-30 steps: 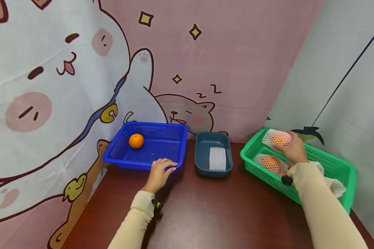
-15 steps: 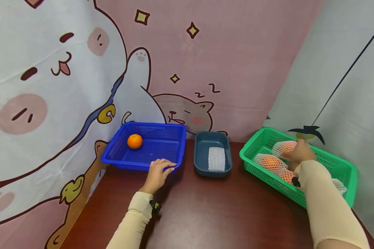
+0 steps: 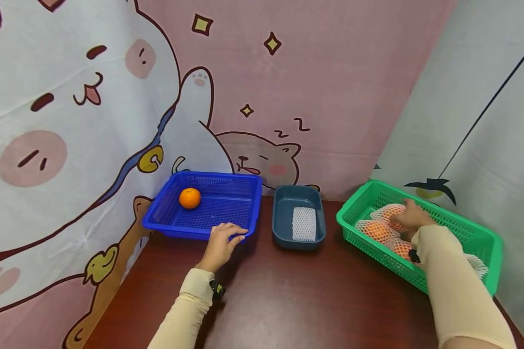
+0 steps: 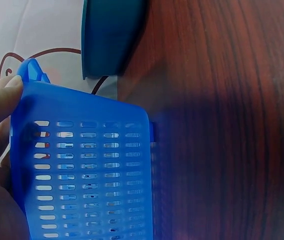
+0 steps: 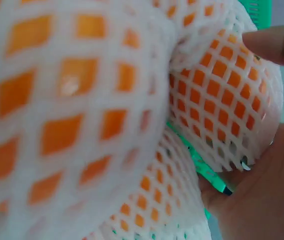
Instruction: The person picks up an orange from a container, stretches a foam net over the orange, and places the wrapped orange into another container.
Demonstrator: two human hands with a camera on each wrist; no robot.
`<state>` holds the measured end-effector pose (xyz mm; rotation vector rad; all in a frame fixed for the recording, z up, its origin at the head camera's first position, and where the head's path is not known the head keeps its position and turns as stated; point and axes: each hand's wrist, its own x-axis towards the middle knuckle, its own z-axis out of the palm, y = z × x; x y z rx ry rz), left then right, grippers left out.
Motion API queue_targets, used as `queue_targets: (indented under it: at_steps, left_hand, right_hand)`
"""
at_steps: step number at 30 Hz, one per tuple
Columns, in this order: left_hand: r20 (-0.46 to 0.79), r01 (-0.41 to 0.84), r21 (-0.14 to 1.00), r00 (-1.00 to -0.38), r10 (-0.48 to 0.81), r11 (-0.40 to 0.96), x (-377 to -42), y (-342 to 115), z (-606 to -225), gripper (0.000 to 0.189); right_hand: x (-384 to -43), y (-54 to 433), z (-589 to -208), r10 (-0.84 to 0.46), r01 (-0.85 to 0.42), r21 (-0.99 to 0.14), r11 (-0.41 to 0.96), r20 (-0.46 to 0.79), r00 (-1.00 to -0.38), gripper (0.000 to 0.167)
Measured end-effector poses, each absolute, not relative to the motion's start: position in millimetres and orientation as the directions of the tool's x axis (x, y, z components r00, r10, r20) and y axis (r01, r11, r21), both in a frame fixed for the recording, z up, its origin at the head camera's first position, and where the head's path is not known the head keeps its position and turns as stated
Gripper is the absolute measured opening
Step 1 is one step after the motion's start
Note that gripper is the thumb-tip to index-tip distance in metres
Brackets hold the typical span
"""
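Note:
My left hand (image 3: 220, 247) grips the near right rim of the blue basket (image 3: 174, 231); the left wrist view shows the thumb at the rim's corner. Inside that basket, toward its left, lies one bare orange (image 3: 189, 198). At the right, my right hand (image 3: 414, 216) reaches into the green basket (image 3: 467, 220). Its thumb and fingers are around an orange in a white foam net (image 5: 221, 95), low among others. Nearer the front lie more netted oranges (image 3: 377, 231), one of them very close in the right wrist view. My right forearm hides part of the green basket.
Between the two baskets stands a dark teal tub (image 3: 279, 213) with a flat white foam net (image 3: 304, 224) in it. All sit on a dark reddish-brown wooden table (image 3: 297, 300). A printed cloth (image 3: 332, 97) hangs close behind.
My right hand has brought the netted orange down from the green basket's back rim to the other oranges inside, then slightly left. My left hand has stayed at the blue basket's rim.

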<state>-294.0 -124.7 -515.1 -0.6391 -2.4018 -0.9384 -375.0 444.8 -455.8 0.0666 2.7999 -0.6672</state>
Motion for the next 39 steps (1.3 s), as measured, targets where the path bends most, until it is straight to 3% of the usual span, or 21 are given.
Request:
queue_targets:
  at_steps: [8, 15, 25, 31, 39]
  left_hand:
    - [0.564, 0.567, 0.507, -0.788, 0.247, 0.649, -293.0, -121.3, -515.0, 0.019]
    - [0.559, 0.556, 0.506, -0.794, 0.240, 0.659, -293.7, -123.4, -514.0, 0.017]
    - [0.590, 0.578, 0.490, -0.771, 0.239, 0.652, -291.8, -122.5, -512.5, 0.018]
    - [0.593, 0.574, 0.489, -0.771, 0.232, 0.657, -291.3, -125.2, -512.5, 0.018]
    - [0.586, 0.578, 0.494, -0.773, 0.242, 0.649, -291.5, -125.3, -512.5, 0.018]
  right_hand:
    - [-361.3, 454.6, -457.4, 0.004, 0.073, -0.334, 0.940, -0.201, -0.979, 0.097]
    - [-358.5, 442.5, -442.9, -0.039, 0.028, -0.414, 0.910, -0.152, -0.988, 0.094]
    - [-324.5, 383.8, -419.9, -0.175, -0.174, -0.467, 0.867, 0.042, -0.984, 0.081]
    - [-294.5, 341.7, -428.8, -0.259, -0.300, -0.445, 0.844, 0.153, -0.954, 0.067]
    - [-268.3, 327.0, -458.8, -0.238, -0.293, -0.333, 0.896, 0.196, -0.951, 0.070]
